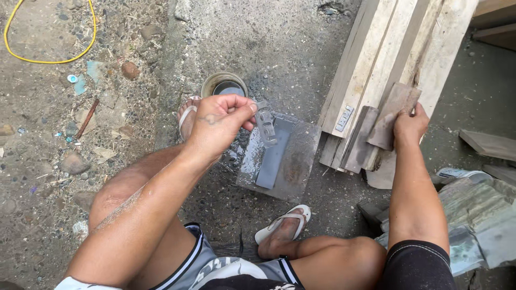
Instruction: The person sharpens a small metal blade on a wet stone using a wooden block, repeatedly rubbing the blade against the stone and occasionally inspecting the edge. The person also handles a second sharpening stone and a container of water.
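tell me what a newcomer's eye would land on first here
The eye goes first to the left hand at centre, pinching a small grey metal blade over a wet dark grey sharpening stone that lies on a flat grey slab on the concrete ground. To the right, the right hand grips a worn brownish flat stone block leaning on pale wooden planks. A round tin of water sits just above the left hand.

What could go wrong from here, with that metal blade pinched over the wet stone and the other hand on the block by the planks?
The left hand pinches the metal blade with bare fingertips above the wet sharpening stone; a slip could cut them. The foot in a sandal sits just below the stone, so a dropped blade might hit it. The block under the right hand leans loosely on the planks and could slide.
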The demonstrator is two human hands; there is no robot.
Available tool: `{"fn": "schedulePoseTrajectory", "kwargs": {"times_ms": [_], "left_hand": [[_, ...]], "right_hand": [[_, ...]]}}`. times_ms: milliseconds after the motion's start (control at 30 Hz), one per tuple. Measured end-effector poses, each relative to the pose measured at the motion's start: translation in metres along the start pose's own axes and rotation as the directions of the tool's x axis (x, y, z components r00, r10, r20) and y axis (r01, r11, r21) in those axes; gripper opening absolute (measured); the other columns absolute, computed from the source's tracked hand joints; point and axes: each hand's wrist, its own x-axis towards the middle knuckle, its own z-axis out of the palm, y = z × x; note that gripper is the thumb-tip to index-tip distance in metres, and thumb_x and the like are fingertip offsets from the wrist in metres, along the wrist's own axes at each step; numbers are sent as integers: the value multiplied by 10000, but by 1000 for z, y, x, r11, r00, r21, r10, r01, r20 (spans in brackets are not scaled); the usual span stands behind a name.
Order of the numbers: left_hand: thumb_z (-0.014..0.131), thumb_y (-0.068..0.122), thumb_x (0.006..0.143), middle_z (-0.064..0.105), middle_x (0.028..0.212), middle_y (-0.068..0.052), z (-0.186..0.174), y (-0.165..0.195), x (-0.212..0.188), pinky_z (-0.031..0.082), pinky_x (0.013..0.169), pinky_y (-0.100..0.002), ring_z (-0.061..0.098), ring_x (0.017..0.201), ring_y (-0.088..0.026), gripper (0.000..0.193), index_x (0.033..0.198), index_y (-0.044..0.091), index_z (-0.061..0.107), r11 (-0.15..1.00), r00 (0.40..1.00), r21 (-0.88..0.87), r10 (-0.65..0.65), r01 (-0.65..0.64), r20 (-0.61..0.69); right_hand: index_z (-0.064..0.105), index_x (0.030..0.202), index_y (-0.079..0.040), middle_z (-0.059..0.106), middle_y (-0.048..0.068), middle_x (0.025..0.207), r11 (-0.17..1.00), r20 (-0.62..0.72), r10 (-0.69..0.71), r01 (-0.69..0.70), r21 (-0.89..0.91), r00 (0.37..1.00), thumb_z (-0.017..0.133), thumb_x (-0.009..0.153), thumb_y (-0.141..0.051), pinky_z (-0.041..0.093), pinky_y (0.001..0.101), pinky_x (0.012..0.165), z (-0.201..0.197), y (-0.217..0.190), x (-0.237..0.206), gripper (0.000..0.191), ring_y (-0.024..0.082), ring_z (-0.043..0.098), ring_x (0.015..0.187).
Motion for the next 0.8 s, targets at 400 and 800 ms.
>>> {"fn": "schedulePoseTrajectory", "kwargs": {"times_ms": [400, 800], "left_hand": [[704, 112, 923, 739, 794, -52, 8, 10, -8, 549, 614, -202, 671, 657, -79, 150, 957, -26, 749, 996, 995, -34, -77, 79, 61], [698, 117, 925, 730, 762, -38, 2, 14, -22, 523, 574, -214, 653, 629, -70, 153, 933, -25, 755, 1000, 994, 10, -5, 4, 112]], "right_hand": [[658, 1205, 52, 736, 146, 937, 838, 650, -175, -235, 492, 740, 517, 1085, -156, 621, 348, 813, 1, -140, -126, 278, 208, 726, 828], [631, 1171, 4, 701, 76, 904, 887, 811, -300, -166, 430, 502, 686, 984, -107, 560, 292, 685, 6, -227, -237, 224, 150, 687, 768]]}}
